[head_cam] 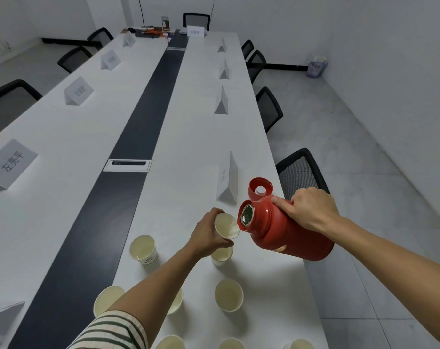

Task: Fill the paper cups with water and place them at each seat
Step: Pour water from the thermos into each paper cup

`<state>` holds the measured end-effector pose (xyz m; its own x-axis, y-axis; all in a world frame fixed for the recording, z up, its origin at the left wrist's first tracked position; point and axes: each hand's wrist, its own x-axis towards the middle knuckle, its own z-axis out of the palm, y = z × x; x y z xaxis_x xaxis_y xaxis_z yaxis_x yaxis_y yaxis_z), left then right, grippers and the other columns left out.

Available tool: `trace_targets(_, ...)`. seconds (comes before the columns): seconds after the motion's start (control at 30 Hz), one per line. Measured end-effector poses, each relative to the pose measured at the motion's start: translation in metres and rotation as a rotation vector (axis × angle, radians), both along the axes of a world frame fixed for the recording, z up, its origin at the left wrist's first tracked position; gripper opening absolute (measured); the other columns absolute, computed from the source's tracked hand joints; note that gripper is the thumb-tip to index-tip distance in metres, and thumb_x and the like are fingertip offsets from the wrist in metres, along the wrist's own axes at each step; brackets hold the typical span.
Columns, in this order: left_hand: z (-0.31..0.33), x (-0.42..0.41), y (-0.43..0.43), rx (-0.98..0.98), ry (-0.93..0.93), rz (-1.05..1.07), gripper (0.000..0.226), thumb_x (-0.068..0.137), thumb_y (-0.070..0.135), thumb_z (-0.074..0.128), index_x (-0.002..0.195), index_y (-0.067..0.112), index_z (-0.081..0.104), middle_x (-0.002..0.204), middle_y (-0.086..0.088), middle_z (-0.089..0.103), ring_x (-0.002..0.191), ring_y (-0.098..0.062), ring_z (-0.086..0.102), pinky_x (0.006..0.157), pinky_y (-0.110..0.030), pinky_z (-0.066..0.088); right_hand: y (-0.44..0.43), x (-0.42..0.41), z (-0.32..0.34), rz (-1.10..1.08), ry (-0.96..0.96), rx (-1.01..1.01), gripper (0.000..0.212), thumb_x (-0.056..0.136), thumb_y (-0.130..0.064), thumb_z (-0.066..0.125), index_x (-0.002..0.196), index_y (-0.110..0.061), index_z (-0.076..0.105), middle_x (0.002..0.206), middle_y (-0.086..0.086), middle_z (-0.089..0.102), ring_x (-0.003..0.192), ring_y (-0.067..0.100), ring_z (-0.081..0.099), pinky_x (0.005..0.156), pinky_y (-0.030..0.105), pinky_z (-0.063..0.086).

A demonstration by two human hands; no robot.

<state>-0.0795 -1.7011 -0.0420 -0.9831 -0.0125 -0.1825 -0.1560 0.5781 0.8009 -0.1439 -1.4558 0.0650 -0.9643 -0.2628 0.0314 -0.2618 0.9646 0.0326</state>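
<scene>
STEP: filling | Left hand (210,239) is gripping 1 tilted paper cup (226,225) above the worktop (188,147) | Right hand (312,210) is gripping the tipped red flask (287,233), mouth just beside the cup rim | ADVICE: be tipping slowly, steadying the cup, stopping short of the brim.

Bottom-edge cups (170,343) cut off, another cup (176,303) half behind forearm (150,285), far name card (195,31) illegible
</scene>
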Motion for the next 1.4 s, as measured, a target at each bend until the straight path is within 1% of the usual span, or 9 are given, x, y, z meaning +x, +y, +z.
trace_targets(0.3, -0.0024, 0.0012, -0.0013, -0.008, -0.001, 0.002, 0.081, 0.062, 0.021, 0.090, 0.128, 0.025, 0.043, 0.124, 0.000, 0.052, 0.109, -0.020, 0.051, 0.091, -0.040, 0.054, -0.0017, 0.0018, 0.0037, 0.011, -0.005, -0.015, 0.080, 0.080, -0.083, 0.021, 0.045, -0.017, 0.051, 0.049, -0.002, 0.051, 0.052, 0.015, 0.054, 0.055, 0.029, 0.047)
trace_targets(0.47, -0.0026, 0.0011, -0.0001, -0.011, 0.007, 0.002, 0.081, 0.062, 0.021, 0.090, 0.129, 0.024, 0.043, 0.124, 0.001, 0.052, 0.109, -0.020, 0.051, 0.092, -0.037, 0.053, -0.0014, 0.0027, 0.0037, 0.017, -0.012, -0.016, 0.081, 0.078, -0.084, 0.019, 0.046, -0.018, 0.051, 0.049, -0.003, 0.051, 0.051, 0.013, 0.054, 0.056, 0.029, 0.049)
trace_targets(0.67, -0.0031, 0.0016, 0.0004, -0.011, 0.009, -0.003, 0.081, 0.063, 0.020, 0.090, 0.129, 0.023, 0.044, 0.125, 0.000, 0.052, 0.109, -0.020, 0.052, 0.091, -0.037, 0.053, -0.0013, 0.0033, 0.0041, 0.028, -0.004, -0.018, 0.078, 0.079, -0.083, 0.020, 0.046, -0.019, 0.050, 0.049, -0.003, 0.050, 0.051, 0.012, 0.052, 0.054, 0.026, 0.043)
trace_targets(0.77, -0.0024, 0.0013, 0.0012, -0.014, 0.011, -0.001, 0.081, 0.063, 0.020, 0.090, 0.129, 0.023, 0.044, 0.125, 0.001, 0.052, 0.109, -0.019, 0.052, 0.093, -0.037, 0.053, -0.0014, 0.0034, 0.0041, 0.024, -0.005, -0.022, 0.081, 0.076, -0.085, 0.017, 0.046, -0.018, 0.052, 0.050, -0.003, 0.052, 0.052, 0.013, 0.055, 0.057, 0.030, 0.051)
trace_targets(0.83, -0.0023, 0.0009, 0.0017, -0.014, 0.013, -0.002, 0.081, 0.063, 0.020, 0.090, 0.129, 0.023, 0.044, 0.125, 0.001, 0.052, 0.109, -0.019, 0.052, 0.093, -0.037, 0.054, -0.0012, 0.0032, 0.0039, 0.025, 0.000, -0.015, 0.082, 0.075, -0.086, 0.016, 0.046, -0.018, 0.052, 0.050, -0.003, 0.052, 0.053, 0.014, 0.055, 0.059, 0.032, 0.053)
trace_targets(1.0, -0.0033, 0.0008, 0.0017, -0.016, 0.009, -0.002, 0.081, 0.063, 0.020, 0.090, 0.130, 0.024, 0.043, 0.125, 0.001, 0.051, 0.109, -0.019, 0.051, 0.093, -0.036, 0.054, -0.0008, 0.0029, 0.0043, 0.032, 0.002, -0.003, 0.083, 0.074, -0.087, 0.014, 0.046, -0.018, 0.052, 0.050, -0.003, 0.052, 0.054, 0.015, 0.056, 0.061, 0.033, 0.054)
trace_targets(1.17, -0.0042, 0.0014, 0.0021, -0.009, 0.012, -0.007, 0.080, 0.063, 0.021, 0.090, 0.129, 0.023, 0.044, 0.124, 0.001, 0.052, 0.108, -0.019, 0.052, 0.092, -0.035, 0.054, -0.0005, 0.0033, 0.0043, 0.030, 0.014, 0.003, 0.080, 0.080, -0.084, 0.021, 0.046, -0.018, 0.051, 0.050, -0.003, 0.052, 0.054, 0.015, 0.055, 0.057, 0.029, 0.047)
trace_targets(1.3, -0.0057, 0.0014, 0.0011, -0.008, 0.019, -0.014, 0.080, 0.063, 0.022, 0.090, 0.128, 0.025, 0.044, 0.123, 0.002, 0.052, 0.108, -0.019, 0.052, 0.091, -0.035, 0.054, 0.0009, 0.0026, 0.0021, 0.026, 0.009, -0.011, 0.084, 0.075, -0.087, 0.015, 0.047, -0.018, 0.054, 0.051, -0.002, 0.053, 0.054, 0.015, 0.056, 0.060, 0.032, 0.053)
trace_targets(1.4, -0.0052, 0.0006, 0.0015, -0.002, 0.017, -0.009, 0.081, 0.062, 0.023, 0.090, 0.128, 0.025, 0.043, 0.122, 0.003, 0.052, 0.108, -0.019, 0.052, 0.091, -0.036, 0.055, 0.0028, 0.0024, -0.0009, 0.016, 0.011, -0.040, 0.081, 0.080, -0.084, 0.022, 0.045, -0.017, 0.053, 0.050, -0.002, 0.053, 0.053, 0.016, 0.056, 0.060, 0.033, 0.053)
